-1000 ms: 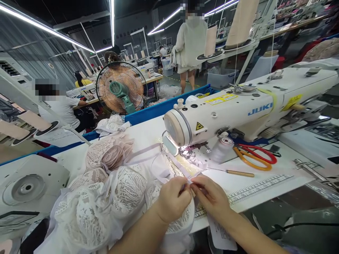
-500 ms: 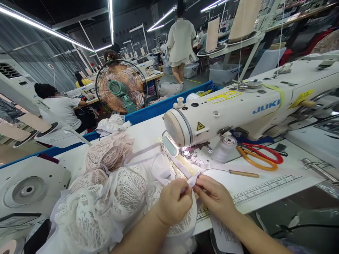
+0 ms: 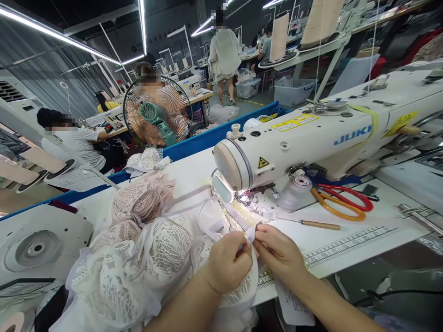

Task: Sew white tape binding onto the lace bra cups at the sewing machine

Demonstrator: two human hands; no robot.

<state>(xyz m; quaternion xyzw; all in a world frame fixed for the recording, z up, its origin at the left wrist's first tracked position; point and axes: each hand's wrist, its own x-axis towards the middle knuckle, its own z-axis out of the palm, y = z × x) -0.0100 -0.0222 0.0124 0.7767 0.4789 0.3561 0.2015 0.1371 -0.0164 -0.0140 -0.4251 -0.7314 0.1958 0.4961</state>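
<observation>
My left hand [image 3: 231,262] is closed, its fingers pinching a pale lilac strap [image 3: 249,232] in front of the sewing machine. On the strap's other side my right hand [image 3: 278,251] pinches it too, so the fingertips of both hands nearly meet. The strap runs back toward the lit needle area under the machine head [image 3: 235,163]. White lace bras [image 3: 166,244] lie heaped beside and below my left hand, one of them partly hidden under that wrist. A paper tag [image 3: 294,302] hangs below my right wrist.
Red-and-orange scissors [image 3: 341,203], a thread cone [image 3: 296,191] and a wooden-handled awl [image 3: 320,225] lie right of the needle. Pinkish lace bras [image 3: 141,198] are piled at left. Behind the blue cloth edge [image 3: 214,134] stands a fan [image 3: 157,113]. Other people sit or walk farther off.
Both hands keep their pinch on the strap, with only slight finger movement. The view has shifted slightly. In the background, the walking person appears farther left and a seated person's head rises behind the fan.
</observation>
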